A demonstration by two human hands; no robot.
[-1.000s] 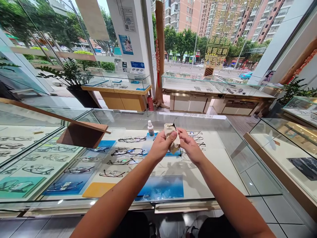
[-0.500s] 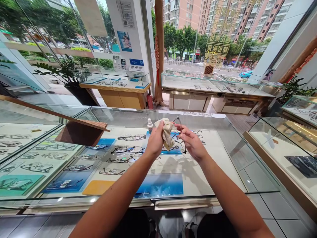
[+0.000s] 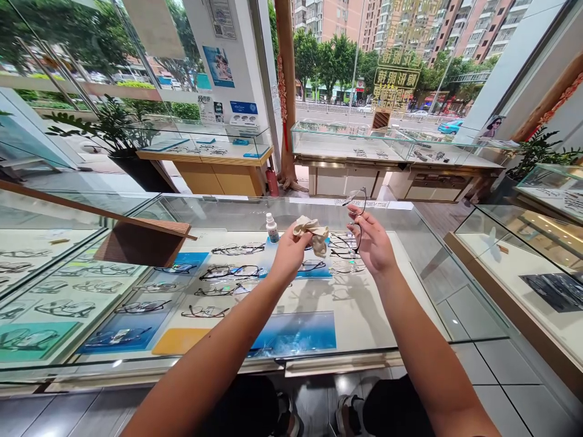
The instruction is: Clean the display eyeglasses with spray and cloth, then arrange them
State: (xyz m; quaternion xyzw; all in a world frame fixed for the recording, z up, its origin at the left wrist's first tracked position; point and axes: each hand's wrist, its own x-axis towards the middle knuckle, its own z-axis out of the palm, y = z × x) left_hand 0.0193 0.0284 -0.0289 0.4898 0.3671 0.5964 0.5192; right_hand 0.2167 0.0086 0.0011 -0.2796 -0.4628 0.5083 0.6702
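Observation:
My left hand (image 3: pixel 290 252) is closed on a crumpled cream cloth (image 3: pixel 314 232), which hangs out past its fingertips. To the right, my right hand (image 3: pixel 374 241) pinches a pair of dark-rimmed eyeglasses (image 3: pixel 359 226), tilted on end above the counter. The cloth and the eyeglasses are apart. Just left of the cloth, a small white spray bottle (image 3: pixel 272 227) stands upright on the glass counter (image 3: pixel 228 212). Beneath both hands, several eyeglass frames (image 3: pixel 233 272) lie in rows under the glass.
A brown slatted wooden stand (image 3: pixel 139 240) rests on the counter at the left. Under the glass are a blue panel (image 3: pixel 298 332) and an orange panel (image 3: pixel 180 341). Another glass case (image 3: pixel 528 261) stands at the right. More cases (image 3: pixel 348 142) line the windows.
My right hand has carried the eyeglasses up and to the right, away from the cloth. My left hand keeps the cloth, which now hangs clear of the eyeglasses.

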